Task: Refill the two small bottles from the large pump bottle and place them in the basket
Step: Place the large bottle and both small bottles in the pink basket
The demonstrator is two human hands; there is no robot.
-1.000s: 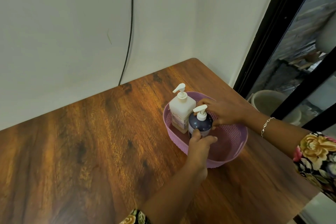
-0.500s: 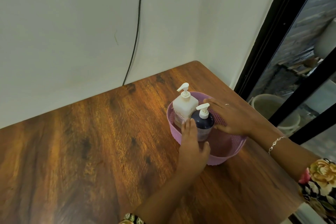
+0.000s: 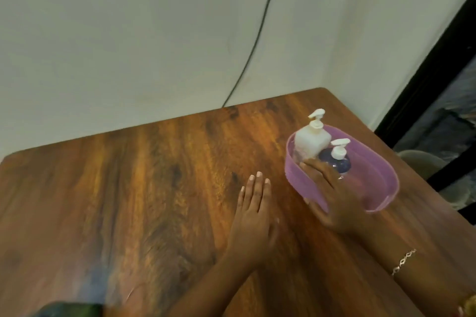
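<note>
Right grip (image 3: 332, 195), released, lay across the near rim of the basket (image 3: 373, 183), just below the upright white bottle (image 3: 310, 143) and dark bottle (image 3: 341, 162); left grip (image 3: 253, 213), released, lay flat on the surface (image 3: 128, 201), farther left.

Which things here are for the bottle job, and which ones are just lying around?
For the job: pink basket; white pump bottle and dark blue pump bottle standing in it; right hand on its near rim; left hand flat on the table.
Just there: black cable on the wall; bracelet.
</note>
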